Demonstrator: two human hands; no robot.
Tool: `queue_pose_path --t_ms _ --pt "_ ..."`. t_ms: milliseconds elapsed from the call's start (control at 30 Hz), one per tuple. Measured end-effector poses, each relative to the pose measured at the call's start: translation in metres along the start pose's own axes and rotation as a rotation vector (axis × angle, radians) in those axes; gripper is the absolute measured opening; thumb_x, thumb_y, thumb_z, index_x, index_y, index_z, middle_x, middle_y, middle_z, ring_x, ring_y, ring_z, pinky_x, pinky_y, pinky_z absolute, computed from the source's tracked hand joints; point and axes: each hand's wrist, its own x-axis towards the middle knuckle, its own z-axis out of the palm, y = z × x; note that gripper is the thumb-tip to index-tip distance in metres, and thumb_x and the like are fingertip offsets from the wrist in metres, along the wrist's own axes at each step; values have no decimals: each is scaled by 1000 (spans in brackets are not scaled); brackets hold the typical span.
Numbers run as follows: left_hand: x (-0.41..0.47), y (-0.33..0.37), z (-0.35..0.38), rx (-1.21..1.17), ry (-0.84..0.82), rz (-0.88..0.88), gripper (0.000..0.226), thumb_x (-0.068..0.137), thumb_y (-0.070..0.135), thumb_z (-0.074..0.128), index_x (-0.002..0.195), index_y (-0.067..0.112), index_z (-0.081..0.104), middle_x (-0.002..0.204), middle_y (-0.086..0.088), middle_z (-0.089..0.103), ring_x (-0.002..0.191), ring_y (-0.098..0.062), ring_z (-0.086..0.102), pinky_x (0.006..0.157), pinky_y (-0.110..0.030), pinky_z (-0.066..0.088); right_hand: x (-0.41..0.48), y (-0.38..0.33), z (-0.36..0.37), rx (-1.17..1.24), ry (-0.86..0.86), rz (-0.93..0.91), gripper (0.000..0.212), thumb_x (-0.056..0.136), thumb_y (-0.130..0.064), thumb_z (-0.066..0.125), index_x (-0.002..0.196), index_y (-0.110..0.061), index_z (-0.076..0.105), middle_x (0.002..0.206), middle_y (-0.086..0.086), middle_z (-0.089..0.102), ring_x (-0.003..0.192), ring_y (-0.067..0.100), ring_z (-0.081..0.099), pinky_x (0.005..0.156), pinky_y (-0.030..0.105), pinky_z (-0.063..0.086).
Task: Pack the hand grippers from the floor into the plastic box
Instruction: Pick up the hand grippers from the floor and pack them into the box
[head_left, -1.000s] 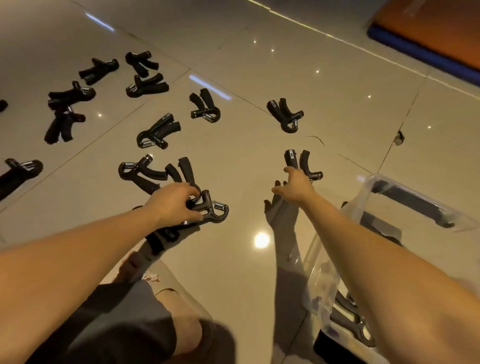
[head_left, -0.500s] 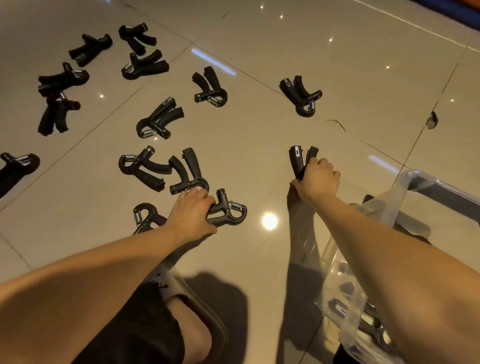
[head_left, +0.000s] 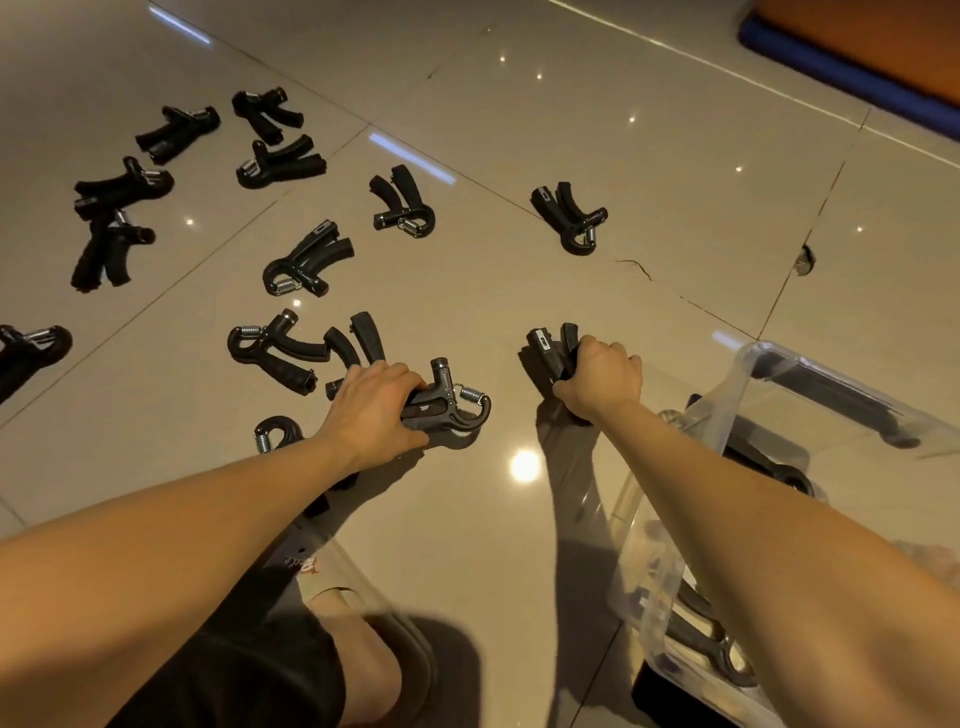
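Two hand grippers are being taken at once in the head view. Your right hand is curled tight round the handles of the first gripper, just beside the plastic box on its open-floor side. Your left hand wraps the handles of the second gripper, farther out from the box, with its spring end poking toward the box. Whether either one is clear of the floor I cannot tell.

My advice is to lift the right one straight up first and carry it over the rim. It has the short path, and the clear wall is easy to knock. Squeeze both handles together so the tool stays compact. Before lifting the left, check that your knuckles aren't dragging the neighbouring gripper, which lies touching or under that hand.

The packed grippers lie at the box's near end, so I would drop the new ones into the emptier far end. About ten more lie scattered well away from the box.
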Motion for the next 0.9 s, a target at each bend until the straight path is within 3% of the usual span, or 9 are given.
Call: queue_pose_path --t_ms 100,300,500,900 --pt "2 17 -20 -56 58 -2 62 72 54 80 123 23 63 107 7 60 105 -19 52 95 -38 37 -12 1 -35 75 56 -76 42 74 -38 75 105 -15 58 89 3 59 99 29 53 81 40 37" --pt "3 66 -73 -269 154 -24 57 73 44 85 120 22 64 109 5 65 105 -21 56 96 -45 47 -46 26 -117 198 178 -150 57 77 -40 77 128 -23 60 101 -1 61 105 23 50 91 42 43" --pt "6 134 -108 -432 148 44 55 72 35 89 119 22 63 113 3 67 103 -19 63 94 -40 53 -97 81 -174 231 296 -131 60 76 -37 79 131 -24 59 110 -1 65 108 20 50 89 42 48" --pt "-1 240 -96 -462 106 203 51 66 37 91 106 28 60 99 8 65 90 -15 65 85 -44 58 -208 194 -171 330 341 81 64 70 -36 81 130 -23 60 111 -1 66 98 18 61 82 44 58"
